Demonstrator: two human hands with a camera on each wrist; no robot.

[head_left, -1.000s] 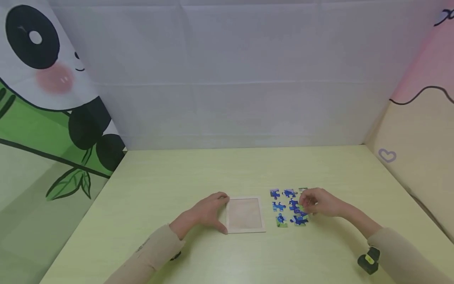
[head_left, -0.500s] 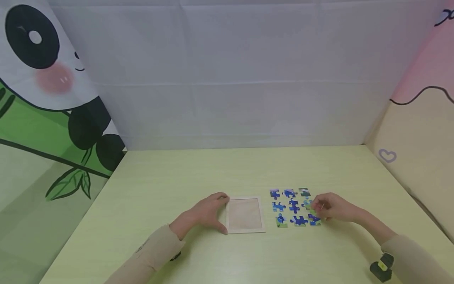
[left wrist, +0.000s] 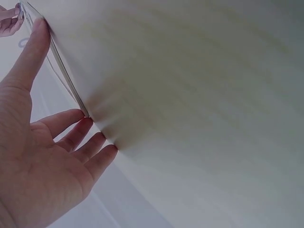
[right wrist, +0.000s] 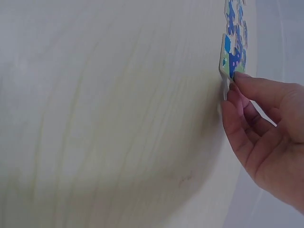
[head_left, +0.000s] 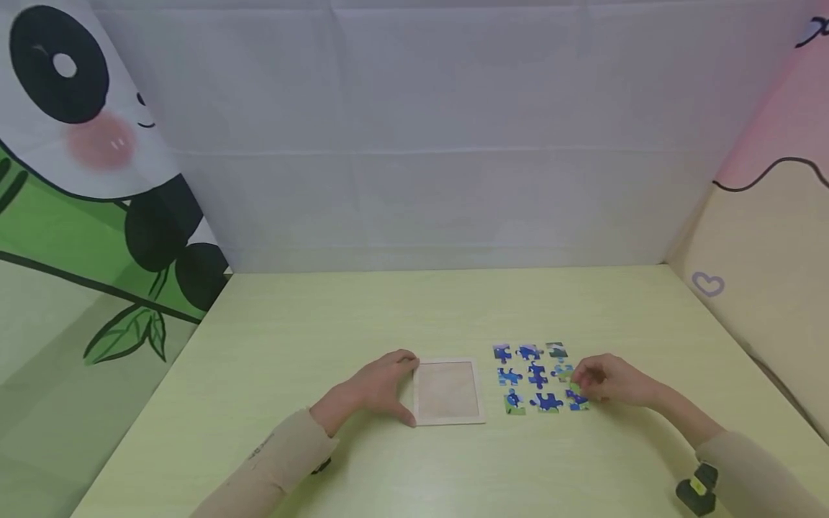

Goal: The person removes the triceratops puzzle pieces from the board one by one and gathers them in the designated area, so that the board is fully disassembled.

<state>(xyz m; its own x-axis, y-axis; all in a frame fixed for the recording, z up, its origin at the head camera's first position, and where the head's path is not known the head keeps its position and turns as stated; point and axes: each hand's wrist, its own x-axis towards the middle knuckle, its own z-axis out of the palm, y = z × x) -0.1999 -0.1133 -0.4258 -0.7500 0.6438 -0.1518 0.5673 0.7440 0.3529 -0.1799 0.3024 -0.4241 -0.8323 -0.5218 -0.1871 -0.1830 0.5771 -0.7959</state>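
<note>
A square, pale, shallow puzzle tray (head_left: 481,392) lies flat on the table. My left hand (head_left: 381,385) rests along its left side, thumb at the near corner and fingertips at the far one; the left wrist view shows those fingers (left wrist: 78,137) fairly straight against the edge. Right of the tray, blue and green jigsaw pieces (head_left: 537,375) lie in spaced rows and columns. Between thumb and fingertips, my right hand (head_left: 615,380) pinches the edge of the near-right jigsaw piece (head_left: 576,401); in the right wrist view that piece (right wrist: 232,59) is partly covered by the thumb.
The light wood-toned table (head_left: 324,309) extends around both hands. A pale cloth wall (head_left: 414,144) rises behind it, with a panda-printed panel (head_left: 97,180) at left and a pink and cream panel (head_left: 764,237) at right.
My right hand has moved right with the jigsaw piece, from over the middle column to the right column's near end, then slightly farther right. My left hand and the tray have stayed put.
</note>
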